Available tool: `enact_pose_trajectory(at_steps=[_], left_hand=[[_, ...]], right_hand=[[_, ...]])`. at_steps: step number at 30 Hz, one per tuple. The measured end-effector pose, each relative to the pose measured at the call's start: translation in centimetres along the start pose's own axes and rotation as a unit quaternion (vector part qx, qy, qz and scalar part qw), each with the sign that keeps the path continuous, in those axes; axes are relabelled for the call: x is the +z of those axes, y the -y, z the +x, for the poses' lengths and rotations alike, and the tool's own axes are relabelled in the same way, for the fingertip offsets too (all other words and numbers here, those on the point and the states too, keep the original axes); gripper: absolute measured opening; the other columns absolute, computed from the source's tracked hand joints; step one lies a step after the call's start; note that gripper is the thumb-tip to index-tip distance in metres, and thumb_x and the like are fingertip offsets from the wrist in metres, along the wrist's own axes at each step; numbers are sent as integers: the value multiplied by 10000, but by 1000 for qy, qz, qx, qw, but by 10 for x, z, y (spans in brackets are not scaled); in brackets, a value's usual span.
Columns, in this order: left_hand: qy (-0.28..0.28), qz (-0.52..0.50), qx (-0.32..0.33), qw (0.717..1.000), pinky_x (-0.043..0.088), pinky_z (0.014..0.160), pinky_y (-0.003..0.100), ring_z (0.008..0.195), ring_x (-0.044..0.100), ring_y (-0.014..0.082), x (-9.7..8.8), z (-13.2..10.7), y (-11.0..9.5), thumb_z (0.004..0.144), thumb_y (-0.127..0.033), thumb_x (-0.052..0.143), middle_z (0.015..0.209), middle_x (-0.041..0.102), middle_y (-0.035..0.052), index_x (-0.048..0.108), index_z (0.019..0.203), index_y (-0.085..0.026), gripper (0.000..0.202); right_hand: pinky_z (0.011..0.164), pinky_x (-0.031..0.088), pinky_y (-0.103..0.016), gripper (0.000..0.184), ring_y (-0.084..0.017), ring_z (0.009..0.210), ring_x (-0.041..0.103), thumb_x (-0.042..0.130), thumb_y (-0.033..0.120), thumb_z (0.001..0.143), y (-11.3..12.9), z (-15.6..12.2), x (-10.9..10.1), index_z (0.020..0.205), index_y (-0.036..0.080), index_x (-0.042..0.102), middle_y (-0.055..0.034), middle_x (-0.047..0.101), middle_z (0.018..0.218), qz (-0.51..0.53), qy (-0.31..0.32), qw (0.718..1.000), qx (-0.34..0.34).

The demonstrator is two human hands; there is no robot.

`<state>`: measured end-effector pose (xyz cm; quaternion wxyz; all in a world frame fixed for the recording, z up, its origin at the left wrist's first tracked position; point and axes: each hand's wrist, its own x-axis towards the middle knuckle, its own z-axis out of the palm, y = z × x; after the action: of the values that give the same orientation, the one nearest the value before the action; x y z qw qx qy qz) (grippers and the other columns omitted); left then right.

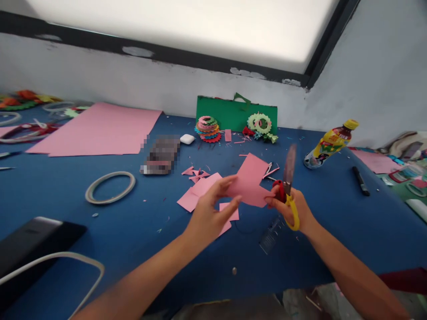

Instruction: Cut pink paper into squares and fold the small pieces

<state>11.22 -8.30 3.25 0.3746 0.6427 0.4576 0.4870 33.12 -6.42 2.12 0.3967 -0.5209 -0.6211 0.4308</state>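
Between my hands is a piece of pink paper point(251, 180) with a notch at its right side, raised above the blue table. My left hand point(213, 209) is closed on its left edge, thumb below and fingers behind. At the lower right corner, my right hand point(293, 206) pinches the paper and also keeps hold of scissors point(289, 171) with red and yellow handles, blades pointing up. Pink paper squares point(190, 199) and small pink offcuts point(198, 174) lie beneath and left of the paper. A clear ruler point(271, 235) rests below my right hand.
Large pink sheets point(100, 129), a blurred phone point(162, 154), a white case point(187, 139) and a ring point(110, 187) lie leftward. Stacked paper rings point(207, 129) stand by a green board point(227, 111). A bottle point(330, 144) and black marker point(360, 181) are rightward; a black device point(40, 235) is near left.
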Motion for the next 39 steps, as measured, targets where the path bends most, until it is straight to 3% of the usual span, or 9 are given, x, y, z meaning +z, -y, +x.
enact_pose_trajectory(at_steps=[2, 4, 7, 10, 15, 26, 33, 39], left_hand=[[-6, 10, -35, 999, 540, 771, 322, 997, 628, 221, -3, 10, 8, 812, -343, 606, 1071, 677, 99, 492, 1277, -189, 503], [24, 41, -47, 998, 549, 708, 305, 879, 666, 217, -6, 18, 16, 802, -355, 604, 925, 720, 83, 638, 1100, -166, 355], [64, 106, -25, 992, 533, 677, 276, 768, 676, 197, -8, 24, 24, 793, -330, 595, 834, 734, 53, 721, 842, -182, 201], [90, 155, 7, 984, 502, 623, 243, 701, 663, 173, -9, 26, 31, 813, -303, 562, 798, 733, 24, 722, 847, -208, 189], [123, 179, 22, 976, 473, 607, 219, 670, 648, 152, -8, 27, 37, 826, -279, 544, 782, 728, 13, 714, 848, -219, 182], [118, 196, 13, 973, 457, 619, 230, 680, 623, 154, -8, 31, 45, 829, -316, 527, 775, 712, 20, 698, 820, -200, 207], [120, 210, 8, 970, 437, 583, 219, 620, 599, 132, -8, 32, 48, 820, -326, 536, 722, 699, 8, 704, 809, -182, 221], [124, 219, 10, 968, 431, 572, 226, 603, 593, 130, -9, 32, 49, 826, -316, 533, 727, 703, 13, 707, 826, -180, 221]], right_hand=[[556, 451, -253, 366, -145, 593, 567, 677, 511, 679, -6, 9, -10, 743, 184, 525, 7, 579, 638, -44, 7, 999, -19], [552, 424, -238, 347, -137, 603, 544, 667, 496, 692, -14, 17, -17, 726, 177, 534, 5, 574, 645, -116, 12, 992, -41], [551, 387, -226, 300, -131, 605, 513, 632, 459, 732, -24, 23, -21, 708, 175, 538, 3, 568, 643, -206, 25, 976, -71], [551, 356, -224, 252, -121, 589, 476, 600, 407, 762, -29, 26, -20, 694, 178, 520, 10, 548, 631, -253, 37, 962, -92], [555, 322, -228, 233, -111, 584, 431, 608, 366, 762, -34, 28, -18, 685, 185, 484, 21, 520, 643, -266, 41, 957, -106], [521, 313, -223, 285, -108, 546, 448, 609, 417, 744, -36, 32, -21, 659, 193, 455, 22, 533, 617, -272, -5, 957, -100], [515, 319, -229, 181, -121, 538, 458, 603, 322, 678, -36, 33, -20, 652, 195, 477, 11, 557, 600, -271, -15, 957, -102], [515, 323, -236, 221, -124, 534, 462, 622, 337, 673, -38, 34, -17, 623, 199, 457, 9, 554, 594, -259, -29, 961, -97]])
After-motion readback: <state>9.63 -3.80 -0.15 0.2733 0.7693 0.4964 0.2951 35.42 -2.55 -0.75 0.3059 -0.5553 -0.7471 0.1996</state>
